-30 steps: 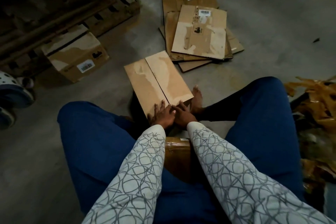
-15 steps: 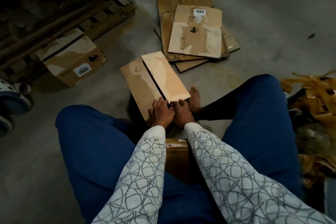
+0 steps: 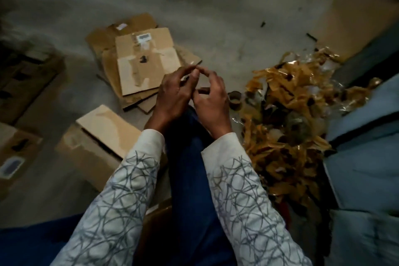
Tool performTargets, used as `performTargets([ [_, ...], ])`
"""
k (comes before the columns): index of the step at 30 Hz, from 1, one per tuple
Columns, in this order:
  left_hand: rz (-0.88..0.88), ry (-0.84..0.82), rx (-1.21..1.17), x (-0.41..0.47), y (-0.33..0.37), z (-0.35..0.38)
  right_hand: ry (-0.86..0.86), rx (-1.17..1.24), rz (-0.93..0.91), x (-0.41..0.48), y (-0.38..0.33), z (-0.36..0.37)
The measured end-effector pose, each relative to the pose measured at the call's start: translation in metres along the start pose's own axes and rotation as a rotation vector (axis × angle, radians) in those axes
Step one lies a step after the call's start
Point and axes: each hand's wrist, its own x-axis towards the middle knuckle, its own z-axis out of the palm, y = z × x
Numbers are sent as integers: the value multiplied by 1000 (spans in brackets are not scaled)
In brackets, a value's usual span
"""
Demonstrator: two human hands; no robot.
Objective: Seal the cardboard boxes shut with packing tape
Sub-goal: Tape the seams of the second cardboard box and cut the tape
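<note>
Leftward, brown box, pale scuffed top flap.

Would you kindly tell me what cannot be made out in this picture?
Head view, throughout.
- What the left hand and right hand hold, if anything: blurred, fingers cover it.
- The label on the flattened cardboard: print blurred.
- The labelled box at left: cut by the frame edge.
- The nearest box: near end behind the left sleeve.
</note>
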Motion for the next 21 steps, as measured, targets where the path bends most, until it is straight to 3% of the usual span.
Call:
performTargets([
  [7, -17, -288, 138, 66, -30, 51, 50, -228, 245, 59, 108, -71],
  [12, -227, -411, 49, 115, -84, 71, 61, -315, 463, 80, 208, -85],
  [21, -350, -653, 52, 171, -231, 171, -344, -693, 526, 138, 376, -14],
])
